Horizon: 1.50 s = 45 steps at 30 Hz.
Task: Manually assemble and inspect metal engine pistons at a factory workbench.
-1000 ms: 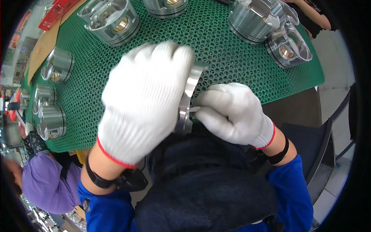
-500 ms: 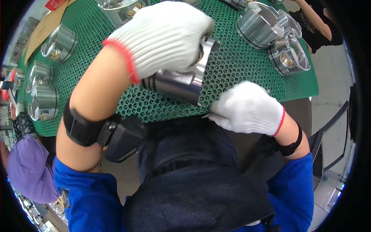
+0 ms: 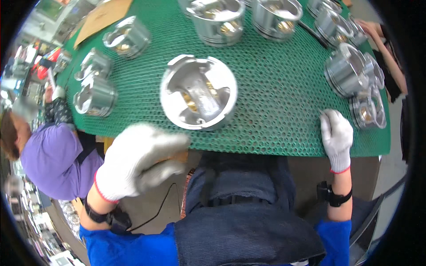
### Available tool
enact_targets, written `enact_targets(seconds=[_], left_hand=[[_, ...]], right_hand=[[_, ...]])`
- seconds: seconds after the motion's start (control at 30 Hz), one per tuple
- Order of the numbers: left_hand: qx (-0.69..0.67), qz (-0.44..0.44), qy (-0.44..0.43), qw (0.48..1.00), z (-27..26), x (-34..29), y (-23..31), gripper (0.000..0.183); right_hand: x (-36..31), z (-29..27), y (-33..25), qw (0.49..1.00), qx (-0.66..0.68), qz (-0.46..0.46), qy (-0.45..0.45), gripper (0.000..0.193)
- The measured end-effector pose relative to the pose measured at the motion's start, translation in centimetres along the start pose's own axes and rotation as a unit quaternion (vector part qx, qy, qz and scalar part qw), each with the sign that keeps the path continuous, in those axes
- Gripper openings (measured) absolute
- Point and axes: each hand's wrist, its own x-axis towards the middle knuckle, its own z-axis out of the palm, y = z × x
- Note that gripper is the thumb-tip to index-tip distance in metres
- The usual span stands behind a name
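Note:
A silver piston (image 3: 199, 95) stands alone near the mat's front edge, its hollow side up and gold-coloured rings showing inside. Just in front of it is my left hand (image 3: 142, 159), in a white knitted glove with a red cuff. It is blurred by motion; thumb and fingers are apart and nothing shows between them. My right hand (image 3: 336, 135), gloved alike, rests at the front right of the green perforated mat (image 3: 266, 106). Its fingers lie forward on the mat, and no object shows in them. The nearest things to it are a piston (image 3: 368, 108) and another silver piston (image 3: 346, 71).
More pistons stand at the back, such as one (image 3: 217, 22) and another (image 3: 277, 20), with several at the left. A dark rod (image 3: 313, 33) lies at the back right, cardboard (image 3: 102, 20) at the back left. A person in purple (image 3: 62, 159) is at the left; another's arm (image 3: 390, 57) reaches in at right.
My left hand has let go of the piston and drawn back toward me; the piston now stands upright. My right hand has moved right and rests on the mat. The view has shifted too.

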Motion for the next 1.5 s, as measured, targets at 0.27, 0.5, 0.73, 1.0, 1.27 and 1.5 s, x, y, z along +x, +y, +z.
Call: enact_targets(seconds=[0.27, 0.5, 0.73, 1.0, 1.27, 1.5], left_hand=[[0.140, 0.173, 0.064, 0.973, 1.2, 6.6, -5.0, 0.055], [0.295, -0.107, 0.159, 0.936, -1.4, 3.9, -12.7, 0.055], [0.342, 0.036, 0.239, 0.908, -0.4, 14.6, -5.6, 0.047], [0.307, -0.210, 0.144, 0.917, 2.9, 20.4, -7.2, 0.038], [-0.285, -0.326, 0.281, 0.856, 12.0, 3.6, -2.0, 0.028], [-0.274, -0.136, 0.233, 0.923, 17.4, -1.7, -3.7, 0.040]], right_hand=[[-0.5, -0.1, 0.6, 1.000, 0.023, -0.002, 0.006, 0.009], [-0.2, -0.7, -0.1, 1.000, 0.018, 0.006, 0.022, 0.012], [-0.5, -0.4, 0.4, 0.999, 0.016, 0.047, 0.002, 0.010], [-0.3, -0.7, 0.0, 0.999, 0.032, 0.028, 0.001, 0.012], [-0.7, -0.1, 1.0, 0.999, 0.041, 0.003, 0.033, 0.012], [-0.2, 0.1, 0.2, 0.999, 0.027, 0.007, 0.018, 0.011]])
